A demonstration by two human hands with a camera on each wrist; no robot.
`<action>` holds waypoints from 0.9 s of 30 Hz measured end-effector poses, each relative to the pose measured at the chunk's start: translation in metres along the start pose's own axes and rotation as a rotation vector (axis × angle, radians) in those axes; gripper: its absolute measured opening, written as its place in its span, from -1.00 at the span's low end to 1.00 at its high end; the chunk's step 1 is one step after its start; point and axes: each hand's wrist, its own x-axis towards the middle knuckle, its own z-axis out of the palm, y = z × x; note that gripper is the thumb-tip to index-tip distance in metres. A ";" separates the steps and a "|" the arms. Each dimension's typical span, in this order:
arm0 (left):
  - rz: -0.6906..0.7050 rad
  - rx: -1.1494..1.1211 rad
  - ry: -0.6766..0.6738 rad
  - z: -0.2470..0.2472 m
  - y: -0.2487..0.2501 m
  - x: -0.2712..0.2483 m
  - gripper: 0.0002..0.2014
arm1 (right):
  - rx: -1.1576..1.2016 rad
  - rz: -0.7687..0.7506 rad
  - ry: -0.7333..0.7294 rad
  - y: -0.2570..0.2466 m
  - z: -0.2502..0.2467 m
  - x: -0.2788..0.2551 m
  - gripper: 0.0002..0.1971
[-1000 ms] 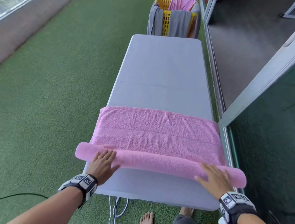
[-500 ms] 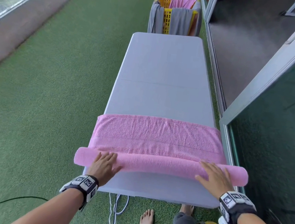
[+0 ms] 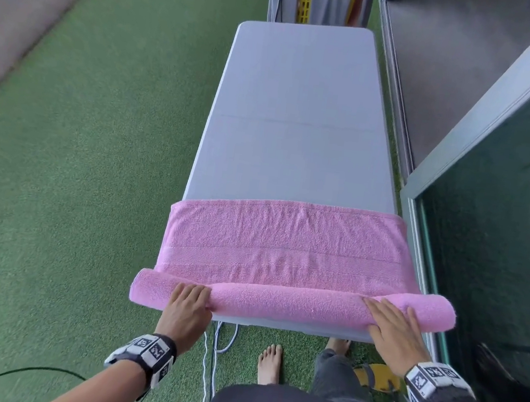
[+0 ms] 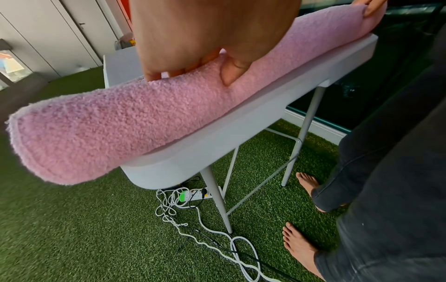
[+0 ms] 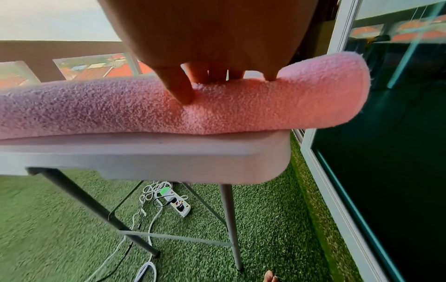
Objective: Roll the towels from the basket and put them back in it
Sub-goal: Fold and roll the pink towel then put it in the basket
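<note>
A pink towel lies across the near end of the grey table, its near part wound into a roll by the table's front edge. My left hand grips the roll near its left end, fingers curled over the top and thumb dug into the near side. On the roll's right part my right hand lies with straight spread fingers pressing down. Both roll ends overhang the table's sides. The yellow basket, draped with grey towels, stands beyond the far end.
A glass sliding door and its frame run close along the table's right side. Green artificial grass spreads to the left. Cables and a power strip lie under the table, beside my bare feet and yellow slippers.
Both hands have drawn the roll and towel back toward the table's near edge. The left hand's fingers have curled over the roll. The head view has tilted downward.
</note>
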 end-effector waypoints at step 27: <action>-0.063 0.096 0.107 0.001 0.017 0.024 -0.34 | 0.039 -0.125 0.244 0.007 0.008 0.026 -0.28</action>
